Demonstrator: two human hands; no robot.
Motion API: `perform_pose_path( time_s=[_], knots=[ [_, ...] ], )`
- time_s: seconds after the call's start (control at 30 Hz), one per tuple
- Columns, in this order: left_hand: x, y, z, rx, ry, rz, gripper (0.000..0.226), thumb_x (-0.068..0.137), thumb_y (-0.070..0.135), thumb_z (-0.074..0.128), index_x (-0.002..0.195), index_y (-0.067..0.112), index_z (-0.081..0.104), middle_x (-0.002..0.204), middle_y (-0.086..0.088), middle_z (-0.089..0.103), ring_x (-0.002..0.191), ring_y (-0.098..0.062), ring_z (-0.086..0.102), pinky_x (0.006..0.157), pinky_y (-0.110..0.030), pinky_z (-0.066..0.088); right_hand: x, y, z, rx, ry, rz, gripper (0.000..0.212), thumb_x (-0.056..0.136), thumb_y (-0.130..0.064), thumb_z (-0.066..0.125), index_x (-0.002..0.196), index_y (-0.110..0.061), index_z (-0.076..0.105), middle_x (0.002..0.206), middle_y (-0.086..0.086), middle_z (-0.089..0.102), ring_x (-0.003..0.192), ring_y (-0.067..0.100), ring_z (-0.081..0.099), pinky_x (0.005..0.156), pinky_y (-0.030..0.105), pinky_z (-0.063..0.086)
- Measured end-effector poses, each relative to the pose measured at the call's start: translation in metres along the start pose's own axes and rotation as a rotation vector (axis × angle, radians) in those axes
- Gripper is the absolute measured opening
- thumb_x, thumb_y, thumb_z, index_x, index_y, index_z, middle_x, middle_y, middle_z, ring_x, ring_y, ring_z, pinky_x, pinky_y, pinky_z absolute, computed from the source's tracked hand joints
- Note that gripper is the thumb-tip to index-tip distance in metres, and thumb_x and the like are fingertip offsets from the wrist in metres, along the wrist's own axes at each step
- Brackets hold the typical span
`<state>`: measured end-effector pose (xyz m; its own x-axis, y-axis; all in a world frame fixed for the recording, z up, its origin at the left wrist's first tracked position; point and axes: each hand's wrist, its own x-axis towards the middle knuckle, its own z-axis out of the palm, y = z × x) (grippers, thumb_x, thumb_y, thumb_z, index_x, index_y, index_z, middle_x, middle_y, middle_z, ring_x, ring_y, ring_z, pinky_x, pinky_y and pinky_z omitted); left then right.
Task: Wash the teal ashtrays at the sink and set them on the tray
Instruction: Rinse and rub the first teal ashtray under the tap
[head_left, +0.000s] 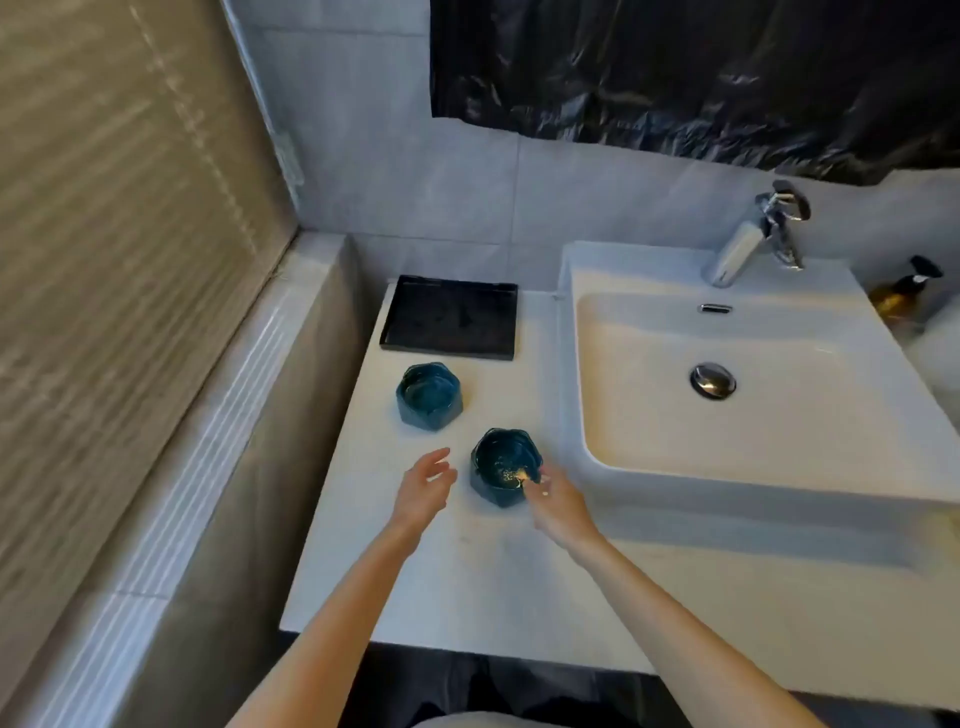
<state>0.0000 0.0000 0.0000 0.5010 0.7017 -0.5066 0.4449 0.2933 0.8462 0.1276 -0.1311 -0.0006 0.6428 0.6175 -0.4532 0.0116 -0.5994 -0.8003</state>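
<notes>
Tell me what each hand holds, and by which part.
The left hand holds nothing. The right hand touches the near ashtray at its right rim; a firm hold cannot be told.

a chrome faucet (748, 244) stands behind the basin. an amber soap bottle (901, 293) sits at far right. black plastic sheet (701, 73) hangs on the tiled wall (389, 156).

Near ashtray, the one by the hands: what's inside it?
The near ashtray holds pale yellowish specks on its dark floor. The right hand has fingers over the rim, hiding that edge of the floor.
</notes>
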Motion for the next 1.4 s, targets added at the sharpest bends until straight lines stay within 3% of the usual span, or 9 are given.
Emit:
perform_pose_path(
  time_s=[0.2, 0.33, 0.43, 0.6, 0.77, 0.9, 1.07, 1.23, 1.4],
  knots=[
    [0.012, 0.0, 0.017, 0.033, -0.163, -0.092, 0.048, 0.096, 0.022, 0.05, 0.143, 0.023, 0.039, 0.143, -0.005, 0.045, 0.125, -0.021, 0.047, 0.088, -0.029, 0.043, 0.019, -0.006, 0.015, -0.026, 0.066, 0.213, 0.017, 0.1, -0.028, 0.04, 0.115, -0.021, 0.041, 0.088, 0.001, 0.053, 0.062, 0.022, 0.054, 0.055, 0.03, 0.048],
    [0.024, -0.006, 0.023, 0.003, -0.168, -0.095, 0.05, 0.094, 0.019, 0.052, 0.142, 0.028, 0.039, 0.137, -0.003, 0.052, 0.118, -0.017, 0.05, 0.092, -0.031, 0.044, 0.034, -0.004, 0.021, 0.02, 0.073, 0.311, 0.017, 0.099, -0.023, 0.039, 0.114, -0.016, 0.041, 0.092, 0.013, 0.057, 0.072, 0.029, 0.055, 0.043, 0.025, 0.047],
    [0.029, -0.008, 0.023, -0.001, -0.136, -0.114, 0.047, 0.091, 0.019, 0.056, 0.135, 0.031, 0.046, 0.132, -0.003, 0.056, 0.116, -0.018, 0.053, 0.102, -0.038, 0.044, 0.041, -0.004, 0.024, -0.009, 0.099, 0.307, 0.012, 0.097, -0.018, 0.04, 0.108, -0.011, 0.039, 0.089, 0.018, 0.057, 0.068, 0.03, 0.055, 0.052, 0.035, 0.052],
    [0.025, -0.014, 0.018, -0.083, -0.105, -0.093, 0.039, 0.087, 0.021, 0.065, 0.123, 0.031, 0.054, 0.122, -0.006, 0.06, 0.11, -0.017, 0.057, 0.082, -0.027, 0.05, 0.037, -0.003, 0.027, -0.061, 0.106, 0.238, 0.007, 0.095, -0.011, 0.04, 0.098, -0.01, 0.034, 0.079, 0.014, 0.05, 0.061, 0.027, 0.048, 0.055, 0.038, 0.049],
    [0.007, -0.001, 0.002, -0.109, -0.09, 0.033, 0.045, 0.08, 0.028, 0.075, 0.117, 0.042, 0.055, 0.118, 0.002, 0.06, 0.11, -0.009, 0.056, 0.082, -0.026, 0.054, 0.019, -0.022, 0.013, -0.072, 0.048, 0.095, 0.014, 0.095, -0.014, 0.041, 0.108, -0.011, 0.039, 0.082, 0.016, 0.059, 0.063, 0.026, 0.057, 0.063, 0.042, 0.056],
    [-0.008, 0.032, -0.002, -0.222, -0.179, 0.049, 0.062, 0.071, 0.033, 0.079, 0.126, 0.044, 0.051, 0.124, -0.001, 0.057, 0.117, -0.019, 0.055, 0.078, -0.025, 0.056, 0.004, -0.052, -0.017, -0.032, 0.009, 0.011, 0.018, 0.097, -0.015, 0.04, 0.115, -0.015, 0.039, 0.083, 0.015, 0.063, 0.068, 0.027, 0.063, 0.067, 0.037, 0.057],
    [-0.016, 0.085, 0.024, -0.318, -0.267, 0.092, 0.056, 0.078, 0.02, 0.075, 0.125, 0.041, 0.053, 0.109, -0.005, 0.071, 0.102, -0.021, 0.067, 0.081, -0.031, 0.058, 0.0, -0.079, -0.075, -0.036, 0.011, -0.072, 0.028, 0.098, -0.02, 0.042, 0.126, -0.018, 0.039, 0.076, 0.011, 0.067, 0.068, 0.023, 0.068, 0.064, 0.028, 0.059],
    [-0.003, 0.125, 0.085, -0.375, -0.23, 0.066, 0.045, 0.084, 0.016, 0.07, 0.12, 0.039, 0.058, 0.112, -0.009, 0.068, 0.095, -0.024, 0.07, 0.079, -0.038, 0.058, 0.002, -0.083, -0.153, -0.066, 0.068, -0.14, 0.044, 0.097, -0.045, 0.044, 0.132, -0.019, 0.046, 0.079, 0.001, 0.071, 0.075, 0.017, 0.066, 0.078, 0.035, 0.057],
    [0.009, 0.145, 0.161, -0.344, -0.243, 0.052, 0.051, 0.08, 0.016, 0.073, 0.122, 0.039, 0.057, 0.116, -0.009, 0.066, 0.095, -0.025, 0.07, 0.081, -0.04, 0.058, 0.016, -0.075, -0.263, -0.205, 0.339, -0.254, 0.038, 0.097, -0.04, 0.046, 0.133, -0.025, 0.047, 0.097, -0.003, 0.067, 0.093, 0.016, 0.061, 0.088, 0.037, 0.051]
  ],
)
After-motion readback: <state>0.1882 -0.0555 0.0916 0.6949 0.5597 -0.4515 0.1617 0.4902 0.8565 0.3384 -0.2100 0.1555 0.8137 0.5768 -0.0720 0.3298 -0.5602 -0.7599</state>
